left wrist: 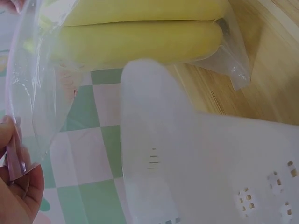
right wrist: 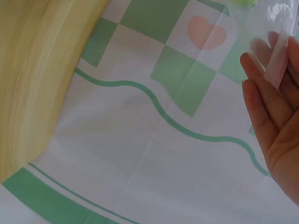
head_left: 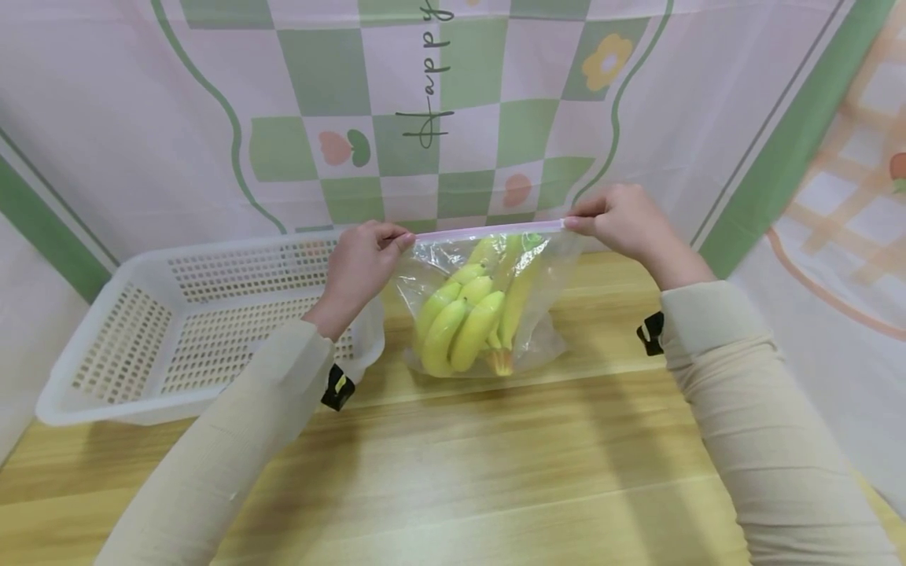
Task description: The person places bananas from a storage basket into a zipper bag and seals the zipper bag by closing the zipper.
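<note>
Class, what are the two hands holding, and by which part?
The left hand and right hand pinch the ends of the pink zip strip of a clear bag of bananas.

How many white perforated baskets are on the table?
1. The white basket sits on the wooden table, beside the left hand and left of the bagged bananas; no other shows.

Both arms wear long cream ribbed sleeves (head_left: 241, 440) reaching the wrists. Under each sleeve sits a black strap mount (head_left: 337, 389), the left one's marked yellow; both hands bare.
</note>
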The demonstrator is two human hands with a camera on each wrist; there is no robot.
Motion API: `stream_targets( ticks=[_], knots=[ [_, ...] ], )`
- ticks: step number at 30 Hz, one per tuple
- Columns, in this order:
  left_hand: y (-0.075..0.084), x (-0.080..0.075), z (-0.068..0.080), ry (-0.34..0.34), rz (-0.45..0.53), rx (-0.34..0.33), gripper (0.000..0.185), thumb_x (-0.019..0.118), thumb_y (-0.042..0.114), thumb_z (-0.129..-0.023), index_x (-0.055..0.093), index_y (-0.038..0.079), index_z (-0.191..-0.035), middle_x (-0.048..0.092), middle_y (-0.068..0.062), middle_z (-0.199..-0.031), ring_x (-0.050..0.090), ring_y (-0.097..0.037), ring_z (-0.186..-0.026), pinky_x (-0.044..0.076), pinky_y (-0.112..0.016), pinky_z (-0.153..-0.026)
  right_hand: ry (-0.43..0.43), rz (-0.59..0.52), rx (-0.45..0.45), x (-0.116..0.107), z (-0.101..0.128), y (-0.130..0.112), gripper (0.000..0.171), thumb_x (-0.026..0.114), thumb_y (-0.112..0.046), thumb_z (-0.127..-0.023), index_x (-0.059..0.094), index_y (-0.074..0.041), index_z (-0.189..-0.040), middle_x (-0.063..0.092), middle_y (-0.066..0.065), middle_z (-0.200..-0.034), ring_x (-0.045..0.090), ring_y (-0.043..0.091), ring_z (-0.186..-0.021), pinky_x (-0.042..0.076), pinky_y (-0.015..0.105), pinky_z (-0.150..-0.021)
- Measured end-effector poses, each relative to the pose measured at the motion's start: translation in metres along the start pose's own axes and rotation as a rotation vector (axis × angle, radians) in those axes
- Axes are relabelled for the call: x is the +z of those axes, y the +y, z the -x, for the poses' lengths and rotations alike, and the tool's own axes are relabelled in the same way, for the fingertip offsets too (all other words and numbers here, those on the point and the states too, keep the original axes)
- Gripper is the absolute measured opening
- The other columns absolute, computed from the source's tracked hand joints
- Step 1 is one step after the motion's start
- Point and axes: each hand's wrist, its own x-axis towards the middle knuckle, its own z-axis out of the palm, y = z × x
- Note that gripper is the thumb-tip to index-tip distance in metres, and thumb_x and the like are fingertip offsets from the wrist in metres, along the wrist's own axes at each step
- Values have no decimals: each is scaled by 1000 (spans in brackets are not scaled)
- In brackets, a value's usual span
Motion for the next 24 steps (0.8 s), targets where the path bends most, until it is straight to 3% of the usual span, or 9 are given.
stream_targets(
  ticks=[8, 13, 16, 20, 24],
  knots=[
    [-2, -1, 1, -1, -14, -5, 27, 58, 30, -95, 72, 11, -109, 70, -8, -109, 56, -20, -79, 41, -24, -61, 14, -24, 77, -3, 2, 13, 51, 51, -42, -96, 59, -4, -128, 51, 27, -136, 46, 45, -125, 40, 59, -97],
    [-3, -2, 2, -11, -30, 2, 27, 57, 31, -96, 71, 13, -110, 71, -6, -109, 63, -21, -87, 47, -30, -67, 51, -27, 77, 1, 4, 16, 52, 51, -44, -96, 60, -3, -127, 53, 27, -133, 50, 45, -121, 41, 59, -95],
    [-6, -2, 4, -36, -53, 23, 26, 54, 29, -97, 70, 15, -112, 70, -5, -114, 67, -22, -97, 53, -35, -75, 130, -13, 63, 9, 6, 15, 50, 50, -44, -96, 63, -3, -124, 61, 26, -124, 59, 39, -103, 49, 49, -78],
    [-11, -1, 7, -46, -61, 31, 23, 53, 22, -96, 64, 14, -114, 69, -6, -116, 68, -23, -102, 55, -37, -81, 272, -7, 34, 24, 8, 17, 45, 50, -39, -97, 66, -3, -119, 67, 26, -111, 62, 34, -85, 44, 35, -61],
    [-12, 0, 9, -21, -61, 46, 17, 55, 17, -93, 61, 12, -109, 70, -9, -114, 68, -24, -103, 55, -37, -82, 389, -58, 0, 39, 9, 21, 44, 50, -37, -98, 65, -1, -118, 68, 25, -109, 66, 37, -88, 50, 40, -65]
  ],
)
